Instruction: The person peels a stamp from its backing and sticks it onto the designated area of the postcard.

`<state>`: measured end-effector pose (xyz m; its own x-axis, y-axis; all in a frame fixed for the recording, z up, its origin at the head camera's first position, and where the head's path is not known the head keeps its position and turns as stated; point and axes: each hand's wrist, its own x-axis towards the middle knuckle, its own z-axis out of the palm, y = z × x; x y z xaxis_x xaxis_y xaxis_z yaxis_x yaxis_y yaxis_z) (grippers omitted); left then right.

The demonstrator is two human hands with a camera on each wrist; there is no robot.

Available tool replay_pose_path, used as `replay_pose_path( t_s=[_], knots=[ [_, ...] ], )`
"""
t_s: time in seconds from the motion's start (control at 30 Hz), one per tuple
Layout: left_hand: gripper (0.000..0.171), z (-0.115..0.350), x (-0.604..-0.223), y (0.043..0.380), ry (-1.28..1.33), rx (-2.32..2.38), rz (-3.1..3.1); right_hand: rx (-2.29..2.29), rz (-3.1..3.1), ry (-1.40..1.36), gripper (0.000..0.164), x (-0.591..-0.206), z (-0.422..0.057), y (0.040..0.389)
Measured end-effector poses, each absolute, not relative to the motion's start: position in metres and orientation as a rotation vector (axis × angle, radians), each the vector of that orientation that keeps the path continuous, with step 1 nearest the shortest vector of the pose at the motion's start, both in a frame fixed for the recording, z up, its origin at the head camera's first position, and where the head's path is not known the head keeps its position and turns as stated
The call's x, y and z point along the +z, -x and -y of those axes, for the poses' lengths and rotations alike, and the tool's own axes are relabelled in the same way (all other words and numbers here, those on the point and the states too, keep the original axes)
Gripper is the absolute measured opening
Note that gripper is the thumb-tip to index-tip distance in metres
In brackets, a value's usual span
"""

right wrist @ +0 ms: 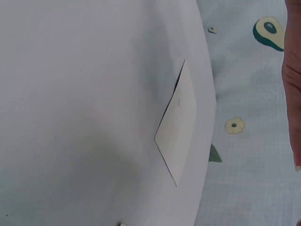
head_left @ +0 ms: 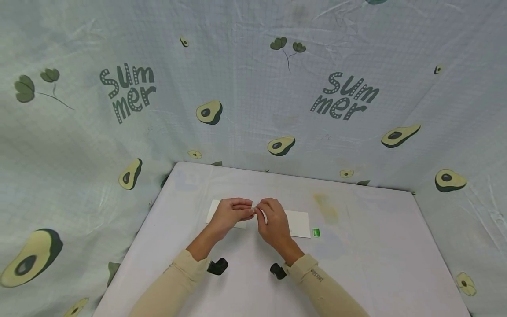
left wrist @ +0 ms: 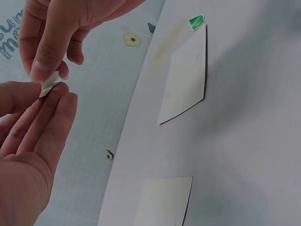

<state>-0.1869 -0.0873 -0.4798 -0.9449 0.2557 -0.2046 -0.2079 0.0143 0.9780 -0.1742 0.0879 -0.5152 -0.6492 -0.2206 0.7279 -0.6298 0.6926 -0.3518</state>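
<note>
We see the fingers (left wrist: pixel 45 66) of the right hand (head_left: pixel 274 222) clamped on a small pale piece (left wrist: pixel 49 84), thumb against fingertip, while the thumb and fingertips of the left hand (head_left: pixel 231 212) pinch the same piece from the other side. In the left wrist view we find it slightly bent, with a dark line along its lower edge, and so small between the fingertips that we cannot tell what it is. The remaining left fingers lie close together, nearly straight. Both hands are raised over the surface (head_left: pixel 376 246), near each other, with the piece between them. Below, we see two white cards lying well apart: the left card (head_left: pixel 213 212) is partly hidden by the left hand, the right card (head_left: pixel 299 223) partly by the right hand. Just beside the right card's outer edge lies a small green rectangle (head_left: pixel 316 232) with a white border, and beyond it we notice a yellowish stain (head_left: pixel 326 207). Nearer to us, light beige sleeves (head_left: pixel 174 281) cover the forearms, and a black object (head_left: pixel 218 267) shows at each wrist. Around the surface hangs a pale cloth (head_left: pixel 245 66) printed with avocados, flowers and the word "summer".
</note>
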Motion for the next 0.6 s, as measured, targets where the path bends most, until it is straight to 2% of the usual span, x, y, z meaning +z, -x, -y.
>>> replay_pose_path(
  t_s=[0.6],
  knots=[
    [0.028,0.0851,-0.4803,0.1842,-0.027,2.026,-1.950,0.854,2.296,-0.457,0.007,-0.5095,-0.0865,0.1755]
  ],
)
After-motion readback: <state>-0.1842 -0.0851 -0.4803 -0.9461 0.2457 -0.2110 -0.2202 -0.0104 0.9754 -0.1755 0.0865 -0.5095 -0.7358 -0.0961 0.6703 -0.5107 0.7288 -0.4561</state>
